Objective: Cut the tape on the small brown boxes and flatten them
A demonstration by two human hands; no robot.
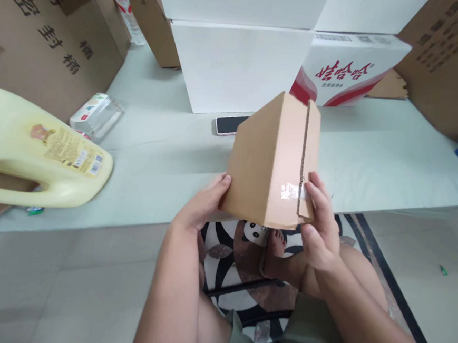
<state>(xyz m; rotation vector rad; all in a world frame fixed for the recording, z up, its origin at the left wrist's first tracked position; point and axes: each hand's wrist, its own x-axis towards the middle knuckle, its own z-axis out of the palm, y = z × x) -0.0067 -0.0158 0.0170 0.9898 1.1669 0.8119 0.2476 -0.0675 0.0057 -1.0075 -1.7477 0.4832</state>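
Note:
I hold a small brown cardboard box (271,161) up in front of me with both hands, tilted so one corner points up. My left hand (202,204) grips its lower left side, thumb on the face. My right hand (320,226) wraps the lower right edge, its thumb resting beside a piece of clear tape (291,191) stuck across the box's seam. The fingers behind the box are hidden.
A pale green mat (167,156) covers the floor ahead. On it lie a large yellow jug (32,151), a clear plastic packet (96,114) and a phone (228,124). White boxes (237,66), a red-and-white carton (348,70) and big brown cartons (45,35) surround it.

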